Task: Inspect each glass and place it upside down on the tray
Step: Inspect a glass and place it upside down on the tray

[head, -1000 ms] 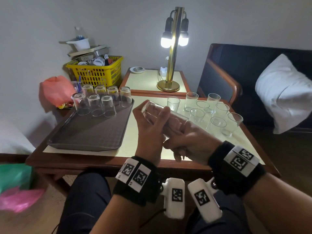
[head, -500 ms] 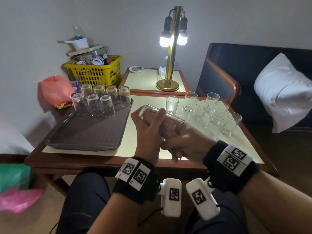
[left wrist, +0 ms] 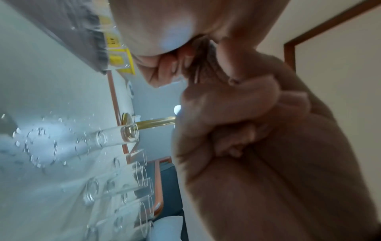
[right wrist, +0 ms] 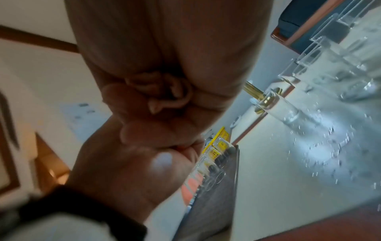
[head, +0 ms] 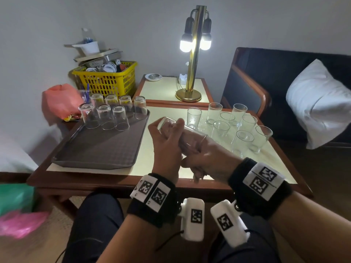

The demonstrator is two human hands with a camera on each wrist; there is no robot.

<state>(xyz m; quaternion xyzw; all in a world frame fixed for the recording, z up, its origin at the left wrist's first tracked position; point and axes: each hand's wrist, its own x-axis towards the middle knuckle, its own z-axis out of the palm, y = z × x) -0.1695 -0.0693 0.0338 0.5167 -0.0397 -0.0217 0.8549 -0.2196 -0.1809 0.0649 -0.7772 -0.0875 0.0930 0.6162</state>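
We hold one glass [head: 178,133] on its side above the desk [head: 163,164], between the tray [head: 98,149] and the cluster of upright glasses [head: 233,126]. Our left hand [head: 167,145] wraps its fingers round the base end, which points up and away toward the tray; our right hand [head: 207,158] curls round the rim end. Both hands are clamped on this same glass. We judge that the sideways hold is there for inspection: tilted like this, the light from the lamp [head: 195,42] passes through the wall, so smears or chips would show. Using two hands also lets us roll the glass and steadies it.

Seven glasses already stand mouth down at the far end of the tray [head: 112,114], packed in two rows. That packing leaves the near part of the tray free for the ones to come. Upside down keeps dust out and lets drops run off. The glasses on the right stand mouth up, apart from the tray, so checked and unchecked ones are not mixed. The wrist views show mostly our fingers pressed together; the glass itself is hard to make out there.
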